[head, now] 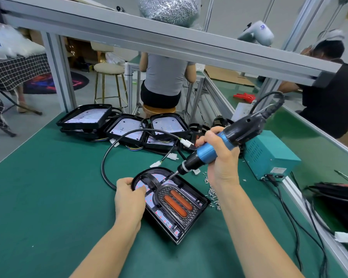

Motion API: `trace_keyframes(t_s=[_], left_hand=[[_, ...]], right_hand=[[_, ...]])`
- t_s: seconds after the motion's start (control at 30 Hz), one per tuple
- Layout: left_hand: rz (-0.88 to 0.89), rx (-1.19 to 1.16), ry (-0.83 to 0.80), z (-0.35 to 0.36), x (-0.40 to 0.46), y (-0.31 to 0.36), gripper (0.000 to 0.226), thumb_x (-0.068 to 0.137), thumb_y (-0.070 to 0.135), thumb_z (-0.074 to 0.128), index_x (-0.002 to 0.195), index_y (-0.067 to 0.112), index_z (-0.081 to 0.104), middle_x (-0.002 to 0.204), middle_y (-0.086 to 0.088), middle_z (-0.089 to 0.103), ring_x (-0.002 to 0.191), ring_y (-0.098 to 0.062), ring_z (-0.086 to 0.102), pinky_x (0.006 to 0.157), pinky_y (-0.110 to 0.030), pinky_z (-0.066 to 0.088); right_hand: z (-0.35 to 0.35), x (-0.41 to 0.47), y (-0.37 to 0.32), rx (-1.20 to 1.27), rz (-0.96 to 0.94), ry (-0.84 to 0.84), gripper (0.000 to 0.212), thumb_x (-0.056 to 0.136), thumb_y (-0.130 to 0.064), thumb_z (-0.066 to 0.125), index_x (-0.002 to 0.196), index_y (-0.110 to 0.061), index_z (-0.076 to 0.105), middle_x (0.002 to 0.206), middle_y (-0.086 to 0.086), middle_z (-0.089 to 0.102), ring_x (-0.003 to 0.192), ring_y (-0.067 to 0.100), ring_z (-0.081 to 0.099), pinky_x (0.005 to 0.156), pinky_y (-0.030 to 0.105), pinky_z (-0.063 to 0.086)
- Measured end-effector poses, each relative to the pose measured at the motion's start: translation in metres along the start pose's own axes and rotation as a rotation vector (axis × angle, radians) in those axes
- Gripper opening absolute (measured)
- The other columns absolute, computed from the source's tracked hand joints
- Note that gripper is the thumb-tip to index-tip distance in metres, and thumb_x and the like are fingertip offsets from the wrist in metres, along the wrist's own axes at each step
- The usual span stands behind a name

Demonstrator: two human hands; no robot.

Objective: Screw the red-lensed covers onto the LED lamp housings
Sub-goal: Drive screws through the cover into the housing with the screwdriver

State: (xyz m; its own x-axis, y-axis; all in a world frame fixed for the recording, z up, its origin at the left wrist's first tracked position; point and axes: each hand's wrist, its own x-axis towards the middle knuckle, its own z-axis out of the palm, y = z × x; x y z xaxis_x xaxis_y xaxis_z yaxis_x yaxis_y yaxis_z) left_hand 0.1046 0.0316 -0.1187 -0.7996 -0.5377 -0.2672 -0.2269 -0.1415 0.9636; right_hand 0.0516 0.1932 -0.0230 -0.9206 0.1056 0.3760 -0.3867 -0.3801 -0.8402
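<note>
Head view. Lamp housing (191,223), black, arch-shaped, lies flat on the green bench mat (48,197) near the front edge, rounded end pointing away from the person. Red-lensed cover (176,204) sits inside it, two orange-red lens strips side by side in a black grille.

Left hand (129,197): fingers curled over the housing's rounded left rim, thumb pressing on the inner white board, holding it down.

Right hand (219,157): fingers wrapped round the blue grip of an electric screwdriver (227,141), tool tilted, bit tip touching the housing's upper right rim.

Loose screws (212,192): scattered on the mat just right of the housing.

Teal power box (269,155): right of the screwdriver.

Open housings (127,127): stacked at the mat's far side, white boards up, cables trailing.
</note>
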Motion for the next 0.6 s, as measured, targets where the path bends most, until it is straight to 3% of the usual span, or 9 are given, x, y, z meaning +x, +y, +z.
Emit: trace_keyframes(t_s=[0.13, 0.27, 0.37, 0.47, 0.6], left_hand=[[0.052, 0.158, 0.001, -0.005, -0.004, 0.002, 0.024, 0.087, 0.008, 0.057, 0.105, 0.019, 0.047, 0.096, -0.003, 0.062, 0.084, -0.024, 0.058, 0.069, -0.034, 0.043], [0.289, 0.655, 0.021, -0.018, -0.011, 0.008, 0.028, 0.089, 0.021, 0.056, 0.114, 0.021, 0.044, 0.12, 0.0, 0.051, 0.097, -0.03, 0.055, 0.074, -0.033, 0.035], [0.308, 0.814, -0.018, -0.023, -0.014, 0.014, 0.038, 0.091, 0.027, 0.053, 0.126, 0.019, 0.041, 0.132, -0.001, 0.046, 0.106, -0.03, 0.055, 0.079, -0.036, 0.038], [0.376, 0.861, 0.001, -0.027, -0.016, 0.021, 0.047, 0.089, 0.021, 0.057, 0.133, 0.014, 0.041, 0.136, -0.004, 0.044, 0.117, -0.026, 0.047, 0.085, -0.038, 0.04], [0.718, 0.724, 0.049, -0.015, -0.026, 0.037, 0.033, 0.082, 0.006, 0.063, 0.114, 0.012, 0.06, 0.117, -0.004, 0.055, 0.105, -0.026, 0.047, 0.083, -0.039, 0.039]], right_hand=[[-0.011, 0.001, -0.006, 0.132, 0.027, 0.057, 0.025, 0.077, -0.003, 0.065, 0.07, -0.026, 0.061, 0.066, -0.007, 0.056, 0.06, 0.017, 0.056, 0.065, 0.032, 0.048], [-0.026, 0.004, -0.019, 0.334, 0.063, 0.183, 0.024, 0.068, -0.001, 0.068, 0.08, -0.015, 0.053, 0.076, 0.002, 0.047, 0.055, 0.015, 0.054, 0.059, 0.028, 0.051], [-0.04, 0.006, -0.034, 0.374, 0.054, 0.258, 0.02, 0.072, -0.005, 0.068, 0.081, -0.014, 0.052, 0.065, 0.0, 0.052, 0.055, 0.014, 0.055, 0.061, 0.028, 0.053], [-0.053, 0.007, -0.051, 0.297, 0.069, 0.29, 0.013, 0.086, -0.005, 0.059, 0.079, -0.014, 0.053, 0.058, -0.002, 0.054, 0.053, 0.013, 0.055, 0.063, 0.027, 0.054], [-0.07, 0.008, -0.071, 0.208, 0.191, 0.269, 0.017, 0.09, -0.007, 0.056, 0.074, -0.013, 0.053, 0.057, -0.002, 0.055, 0.052, 0.013, 0.058, 0.059, 0.025, 0.055]])
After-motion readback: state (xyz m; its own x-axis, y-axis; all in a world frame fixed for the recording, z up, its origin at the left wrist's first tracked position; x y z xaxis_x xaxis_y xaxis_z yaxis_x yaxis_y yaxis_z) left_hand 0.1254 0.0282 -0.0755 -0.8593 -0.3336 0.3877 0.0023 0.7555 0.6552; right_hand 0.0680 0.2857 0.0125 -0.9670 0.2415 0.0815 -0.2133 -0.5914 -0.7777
